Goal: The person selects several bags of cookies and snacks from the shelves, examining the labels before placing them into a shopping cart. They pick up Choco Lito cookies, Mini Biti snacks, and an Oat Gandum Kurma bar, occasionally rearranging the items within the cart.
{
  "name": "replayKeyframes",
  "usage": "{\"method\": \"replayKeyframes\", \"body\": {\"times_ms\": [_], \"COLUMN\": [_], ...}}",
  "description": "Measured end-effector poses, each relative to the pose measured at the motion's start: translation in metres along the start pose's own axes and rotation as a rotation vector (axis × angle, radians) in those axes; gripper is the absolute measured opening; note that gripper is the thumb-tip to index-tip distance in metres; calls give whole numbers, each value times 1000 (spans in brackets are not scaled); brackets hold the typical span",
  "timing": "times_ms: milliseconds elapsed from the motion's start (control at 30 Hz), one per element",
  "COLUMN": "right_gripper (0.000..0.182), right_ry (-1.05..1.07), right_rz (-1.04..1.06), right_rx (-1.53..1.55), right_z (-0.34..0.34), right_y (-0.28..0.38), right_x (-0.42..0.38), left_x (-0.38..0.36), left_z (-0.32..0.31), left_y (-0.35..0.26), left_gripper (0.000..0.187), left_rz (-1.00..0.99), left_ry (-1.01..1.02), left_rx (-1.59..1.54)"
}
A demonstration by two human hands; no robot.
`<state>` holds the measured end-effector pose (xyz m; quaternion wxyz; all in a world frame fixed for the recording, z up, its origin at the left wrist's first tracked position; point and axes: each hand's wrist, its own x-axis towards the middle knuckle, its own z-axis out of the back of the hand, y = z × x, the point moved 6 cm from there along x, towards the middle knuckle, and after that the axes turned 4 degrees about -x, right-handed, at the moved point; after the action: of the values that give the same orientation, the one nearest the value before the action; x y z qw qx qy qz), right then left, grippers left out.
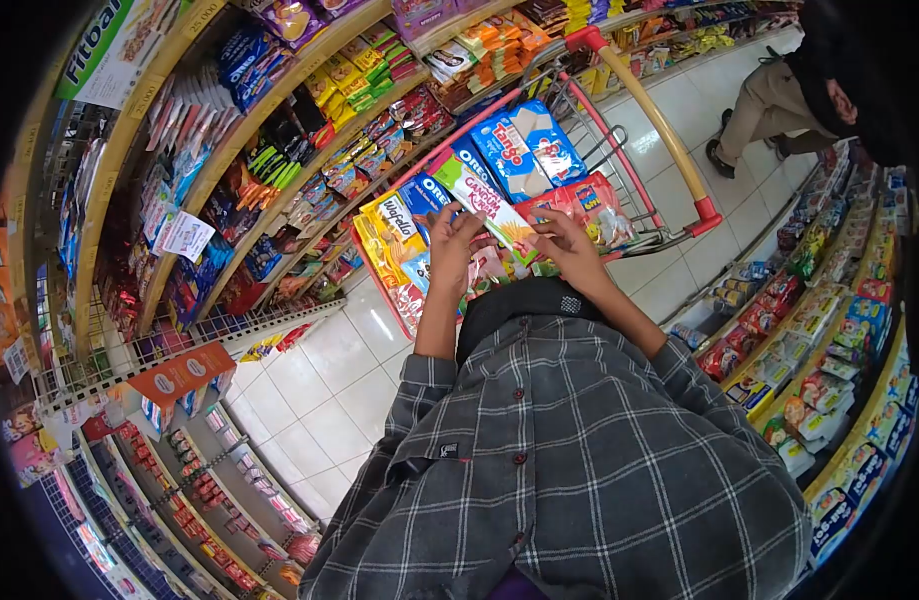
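A long green, white and pink biscuit pack (487, 203) lies tilted over the shopping cart, between my two hands. My left hand (453, 245) has its fingers curled at the pack's left edge. At the lower right end of the pack, my right hand (567, 245) pinches it with thumb and fingers. Below and around it in the cart are a yellow Wafello pack (387, 240), a blue Oreo pack (419, 198), blue Tango wafer packs (512, 150) and a red pack (591, 203). My forearms and shirt hide the cart's near side.
The cart's yellow handle (651, 105) is at the far right end. Snack shelves (269, 160) curve along the left, and more shelves (819, 330) line the right. A person (779, 100) stands on the tiled floor (324, 365) beyond the cart.
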<state>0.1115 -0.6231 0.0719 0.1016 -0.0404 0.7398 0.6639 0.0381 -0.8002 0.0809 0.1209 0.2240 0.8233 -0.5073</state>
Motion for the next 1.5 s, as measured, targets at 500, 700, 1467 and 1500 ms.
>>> {"method": "replayKeyframes", "body": {"times_ms": [500, 700, 1467, 1500], "right_gripper": [36, 46, 55, 56], "right_ry": [-372, -276, -95, -101], "right_rz": [-53, 198, 100, 97], "right_rx": [-486, -1406, -1321, -1319], "right_z": [130, 87, 85, 85], "right_y": [-39, -8, -67, -68], "right_x": [129, 113, 141, 142], "left_x": [-48, -97, -126, -126], "left_z": [96, 153, 203, 206], "left_y": [31, 48, 88, 89], "left_gripper": [44, 46, 28, 28], "left_rz": [84, 29, -152, -158], "left_ry": [-138, -392, -677, -686], "left_rx": [127, 95, -31, -26]}}
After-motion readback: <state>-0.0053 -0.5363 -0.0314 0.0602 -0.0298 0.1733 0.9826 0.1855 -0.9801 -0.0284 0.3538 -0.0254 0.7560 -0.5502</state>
